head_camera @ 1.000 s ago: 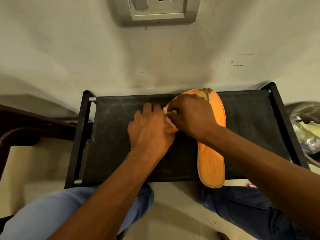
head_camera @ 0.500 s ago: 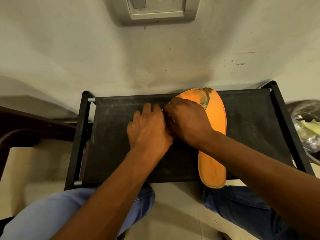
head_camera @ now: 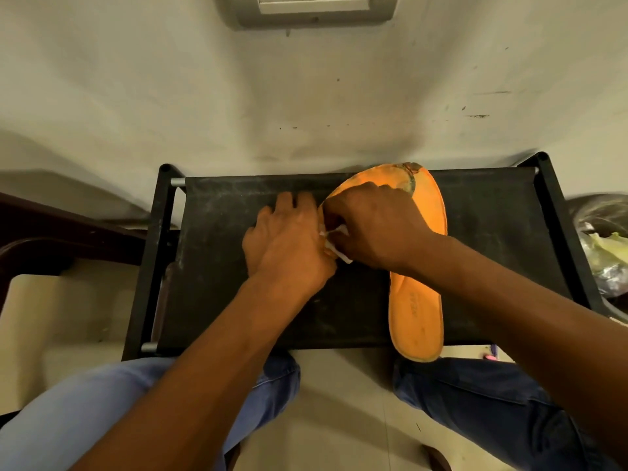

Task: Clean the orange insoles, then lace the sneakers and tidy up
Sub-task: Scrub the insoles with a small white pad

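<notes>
A: Entry, head view. Where is the orange insole (head_camera: 416, 311)?

B: Right of centre in the frame, lying lengthwise on the black fabric top of the rack (head_camera: 238, 300). Heel end overhangs the near edge; toe end reaches the far edge by the wall (head_camera: 306, 107). Dark stain visible at the toe.

A: Right hand (head_camera: 377, 229)?

B: On the insole's forepart, fingers curled round a white wipe (head_camera: 334, 244). Bits of the wipe show at the hand's left edge, over the insole's left rim.

A: Left hand (head_camera: 289, 246)?

B: Palm down on the rack top, just left of the insole, touching the right hand. Fingers lie fairly straight, pointing to the wall. Whether the thumb touches the insole edge: cannot tell, hidden.

A: Surroundings?

B: Socket plate (head_camera: 316, 11) at top centre. Dark bin with a bag (head_camera: 601, 253) at the right edge. Dark wooden furniture (head_camera: 51, 239) at the left. Knees in blue jeans (head_camera: 102, 402) along the bottom.
</notes>
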